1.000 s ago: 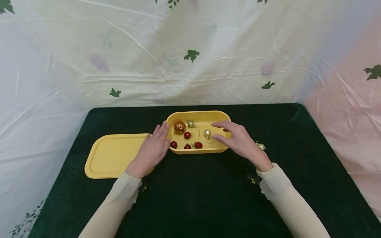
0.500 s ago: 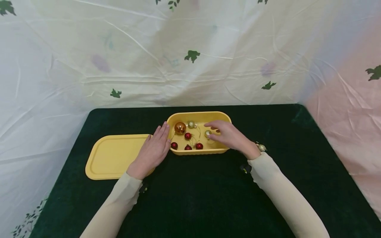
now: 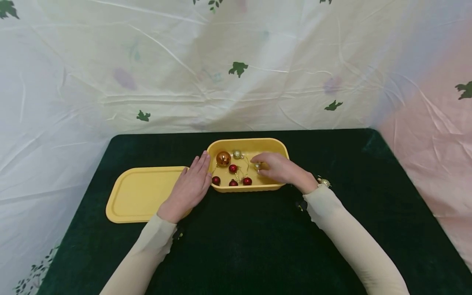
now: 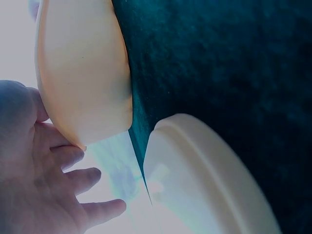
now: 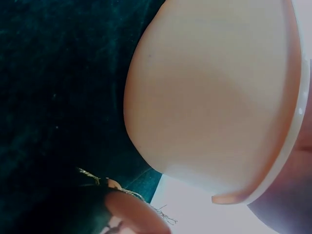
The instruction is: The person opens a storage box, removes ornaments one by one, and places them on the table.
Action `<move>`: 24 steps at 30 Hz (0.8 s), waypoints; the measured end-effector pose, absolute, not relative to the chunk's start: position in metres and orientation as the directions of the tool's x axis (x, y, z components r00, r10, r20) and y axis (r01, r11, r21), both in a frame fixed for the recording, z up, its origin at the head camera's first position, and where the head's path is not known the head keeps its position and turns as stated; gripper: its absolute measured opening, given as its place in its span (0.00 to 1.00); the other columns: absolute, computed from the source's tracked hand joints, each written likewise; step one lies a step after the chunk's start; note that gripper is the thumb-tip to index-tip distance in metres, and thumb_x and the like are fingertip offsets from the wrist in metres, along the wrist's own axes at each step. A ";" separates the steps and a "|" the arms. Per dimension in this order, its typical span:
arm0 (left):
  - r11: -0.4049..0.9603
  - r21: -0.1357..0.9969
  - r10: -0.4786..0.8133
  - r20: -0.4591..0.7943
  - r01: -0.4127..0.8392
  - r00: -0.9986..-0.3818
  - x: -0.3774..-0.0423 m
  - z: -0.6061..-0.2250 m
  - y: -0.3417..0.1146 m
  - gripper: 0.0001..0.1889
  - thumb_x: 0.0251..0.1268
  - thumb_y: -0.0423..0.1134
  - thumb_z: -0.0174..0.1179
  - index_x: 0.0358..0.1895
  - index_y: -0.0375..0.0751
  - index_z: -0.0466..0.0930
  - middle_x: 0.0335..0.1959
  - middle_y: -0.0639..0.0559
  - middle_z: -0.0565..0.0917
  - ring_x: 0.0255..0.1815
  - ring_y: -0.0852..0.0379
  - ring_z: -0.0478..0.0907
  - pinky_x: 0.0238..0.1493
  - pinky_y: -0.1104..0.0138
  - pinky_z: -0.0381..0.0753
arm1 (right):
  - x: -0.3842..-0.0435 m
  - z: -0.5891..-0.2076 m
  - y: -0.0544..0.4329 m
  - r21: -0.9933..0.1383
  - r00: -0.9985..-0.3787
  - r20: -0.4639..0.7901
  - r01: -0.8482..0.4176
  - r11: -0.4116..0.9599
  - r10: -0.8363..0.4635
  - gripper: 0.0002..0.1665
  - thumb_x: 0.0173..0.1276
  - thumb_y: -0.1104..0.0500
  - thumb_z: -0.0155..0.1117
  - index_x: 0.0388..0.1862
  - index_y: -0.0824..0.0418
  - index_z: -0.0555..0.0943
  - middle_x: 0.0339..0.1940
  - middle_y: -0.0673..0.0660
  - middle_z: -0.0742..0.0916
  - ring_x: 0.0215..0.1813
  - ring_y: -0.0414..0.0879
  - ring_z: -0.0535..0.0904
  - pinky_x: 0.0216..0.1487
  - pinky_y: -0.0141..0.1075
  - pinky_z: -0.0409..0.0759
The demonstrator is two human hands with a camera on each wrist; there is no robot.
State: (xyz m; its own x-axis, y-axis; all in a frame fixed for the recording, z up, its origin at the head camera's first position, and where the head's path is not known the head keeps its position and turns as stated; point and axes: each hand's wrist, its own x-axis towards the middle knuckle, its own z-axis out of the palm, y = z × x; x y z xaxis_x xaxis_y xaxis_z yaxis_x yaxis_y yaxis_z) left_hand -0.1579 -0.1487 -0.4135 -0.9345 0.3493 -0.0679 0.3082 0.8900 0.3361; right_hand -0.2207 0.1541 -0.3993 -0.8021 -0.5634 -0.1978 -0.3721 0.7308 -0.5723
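Observation:
A yellow plastic tub [image 3: 247, 189] holds several Christmas baubles: a large copper one [image 3: 223, 158], a gold glittery one [image 3: 237, 154] and several small red ones [image 3: 233, 168]. My right hand [image 3: 280, 168] reaches over the tub's right end, thumb and fingertips pinching a small gold bauble [image 3: 257, 166], which they partly cover. My left hand [image 3: 188, 186] lies along the tub's left end, fingers nearly straight. In the left wrist view its fingers [image 4: 80, 180] touch the tub's rim [image 4: 41, 73]. The right wrist view shows mostly the tub's outer wall [image 5: 209, 97].
A flat yellow lid [image 3: 144, 196] lies left of the tub, partly under my left hand and forearm. Another gold bauble [image 3: 324, 182] is on the dark green tabletop [image 3: 236, 246], just beyond my right wrist. A patterned white cloth [image 3: 236, 94] hangs behind the table.
My right hand has moved left and down into the tub, its fingers closing around the small gold bauble. The left hand, lid and other baubles stay put.

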 end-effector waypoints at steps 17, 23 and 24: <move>0.890 0.343 0.346 -0.077 0.301 -0.935 -0.159 -0.414 -0.148 0.34 0.86 0.50 0.39 0.85 0.42 0.43 0.86 0.49 0.42 0.85 0.43 0.45 0.77 0.37 0.52 | -0.221 -0.402 0.151 -0.517 -0.807 -0.249 -0.357 0.778 -0.536 0.21 0.74 0.64 0.66 0.64 0.64 0.82 0.61 0.61 0.85 0.61 0.54 0.80 0.67 0.52 0.76; 0.889 0.344 0.346 -0.075 0.302 -0.935 -0.159 -0.415 -0.148 0.34 0.86 0.50 0.39 0.85 0.41 0.43 0.86 0.49 0.42 0.85 0.43 0.45 0.77 0.37 0.53 | -0.222 -0.404 0.150 -0.510 -0.808 -0.244 -0.364 0.779 -0.537 0.18 0.74 0.64 0.67 0.61 0.63 0.84 0.58 0.60 0.86 0.57 0.52 0.81 0.65 0.50 0.77; 0.889 0.345 0.346 -0.074 0.302 -0.935 -0.159 -0.415 -0.148 0.34 0.86 0.50 0.39 0.85 0.41 0.44 0.86 0.49 0.42 0.85 0.42 0.45 0.77 0.37 0.53 | -0.222 -0.405 0.151 -0.511 -0.808 -0.242 -0.365 0.779 -0.537 0.18 0.73 0.64 0.67 0.61 0.63 0.84 0.58 0.60 0.86 0.57 0.52 0.81 0.65 0.50 0.78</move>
State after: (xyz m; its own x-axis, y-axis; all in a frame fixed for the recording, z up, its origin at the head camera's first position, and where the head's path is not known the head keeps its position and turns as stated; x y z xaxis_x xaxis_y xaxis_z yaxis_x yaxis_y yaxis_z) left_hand -0.1588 -0.1483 -0.4153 -0.9352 0.3463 -0.0743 0.3017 0.8888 0.3449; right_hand -0.2218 0.1506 -0.4045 -0.8079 -0.5374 -0.2420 -0.3649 0.7785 -0.5107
